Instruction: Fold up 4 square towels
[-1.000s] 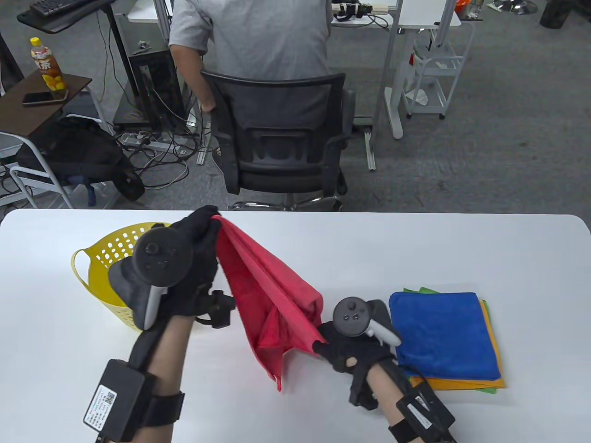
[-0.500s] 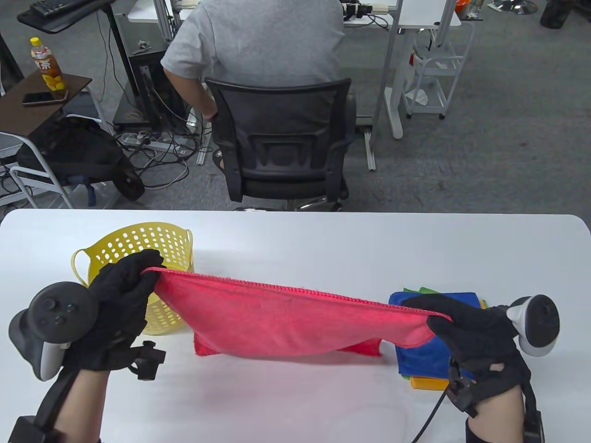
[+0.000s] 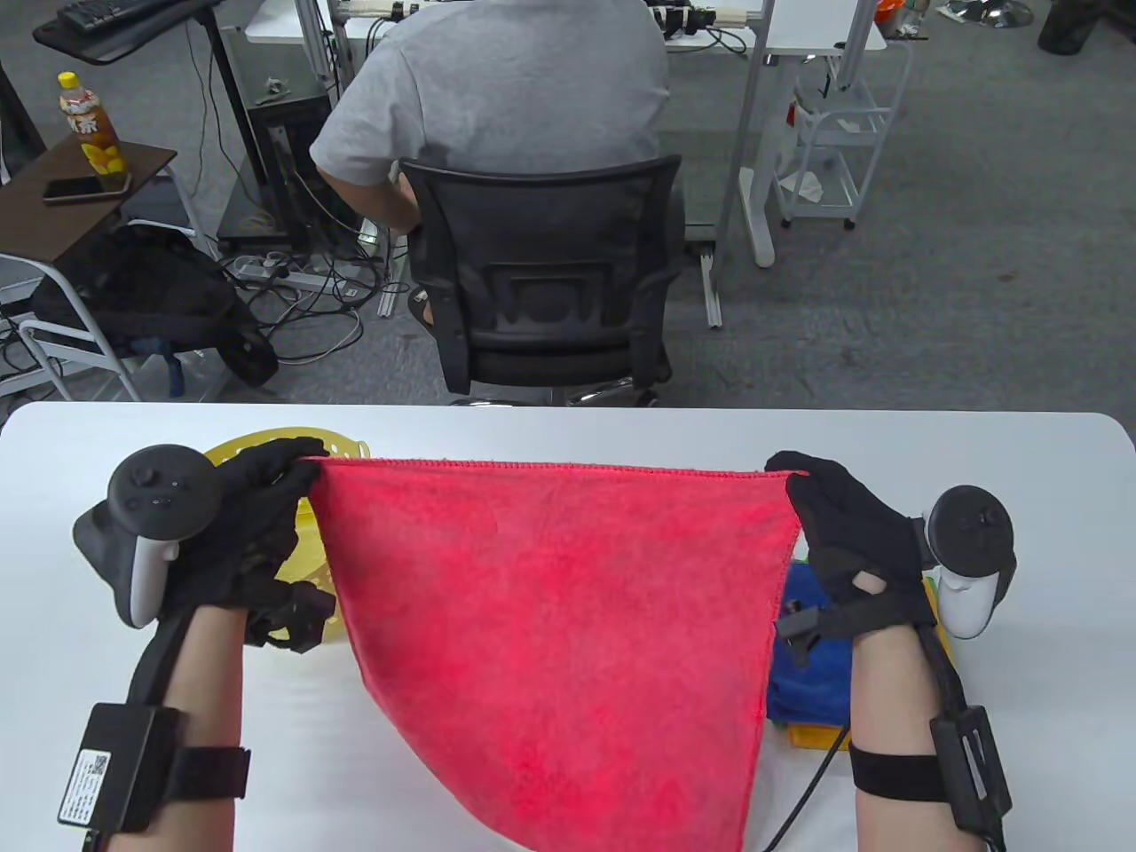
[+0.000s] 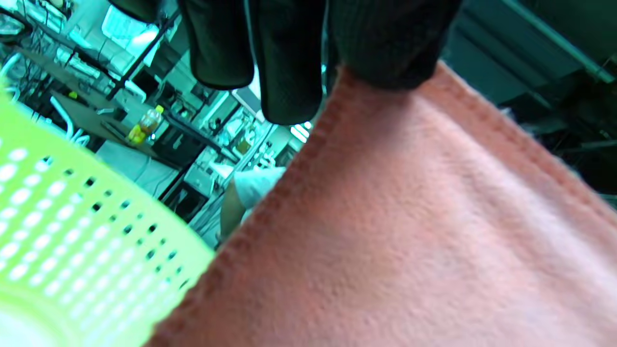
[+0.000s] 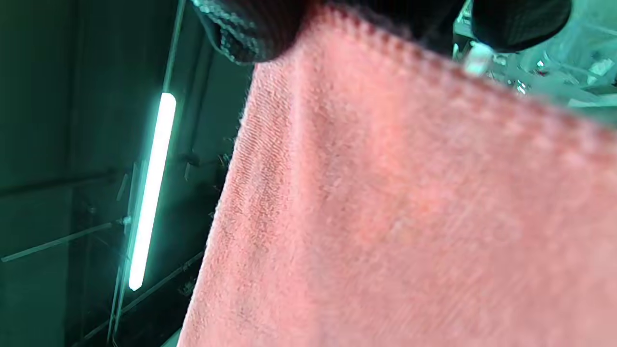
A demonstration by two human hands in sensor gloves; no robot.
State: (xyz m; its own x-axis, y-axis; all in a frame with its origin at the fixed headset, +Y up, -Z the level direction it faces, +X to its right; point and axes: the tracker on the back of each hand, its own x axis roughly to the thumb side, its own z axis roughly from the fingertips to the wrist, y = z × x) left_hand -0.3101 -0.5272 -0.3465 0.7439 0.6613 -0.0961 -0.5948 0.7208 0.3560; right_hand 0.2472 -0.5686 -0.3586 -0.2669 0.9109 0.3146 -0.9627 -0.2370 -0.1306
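Observation:
A red towel [image 3: 550, 621] hangs spread out above the table, held taut by its two top corners. My left hand [image 3: 266, 497] pinches the top left corner, and my right hand [image 3: 830, 510] pinches the top right corner. The towel fills most of the left wrist view [image 4: 409, 231] and the right wrist view [image 5: 409, 207], with gloved fingertips [image 4: 289, 62] clamped on its hemmed edge. A stack of folded towels, blue on top [image 3: 812, 666] with an orange one [image 3: 812, 735] beneath, lies under my right forearm, mostly hidden by the red towel.
A yellow perforated basket [image 3: 311, 524] stands on the white table [image 3: 568, 435] behind my left hand; it also shows in the left wrist view [image 4: 72, 250]. Beyond the far table edge a person sits on a black office chair [image 3: 541, 275].
The crumpled red towel was opened out: my hands moved apart, then lifted it away from the table so it now hangs flat between them, covering most of the folded stack.

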